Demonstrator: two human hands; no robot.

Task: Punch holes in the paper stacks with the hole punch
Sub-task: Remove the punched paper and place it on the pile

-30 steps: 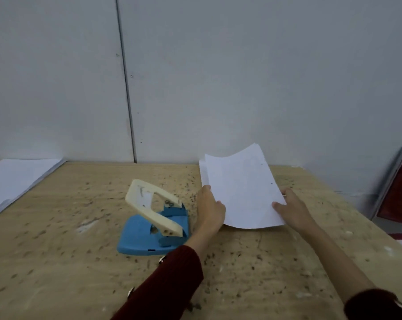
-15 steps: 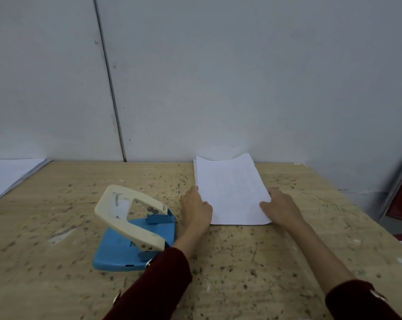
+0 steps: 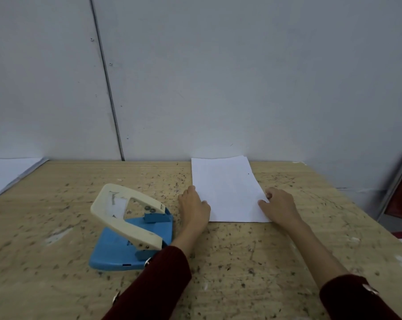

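**Stack on the table, not in the punch**

A thin stack of white paper sheets [image 3: 227, 192] lies flat at the table's far edge. The left hand [image 3: 193, 205] and right hand [image 3: 279, 204] rest at its sides, fingers loosely on its edges. The blue hole punch with cream lever [image 3: 130, 227] stands to the left, lever raised, holding nothing. More white paper [image 3: 8, 172] waits far left, so punching probably remains.

A paper stack [image 3: 227, 192] lies flat on the speckled surface [image 3: 56, 227], its far edge at the wall. The left hand [image 3: 193, 205] and right hand [image 3: 279, 205] touch its sides. A blue punch [image 3: 130, 229] sits left, handle raised.
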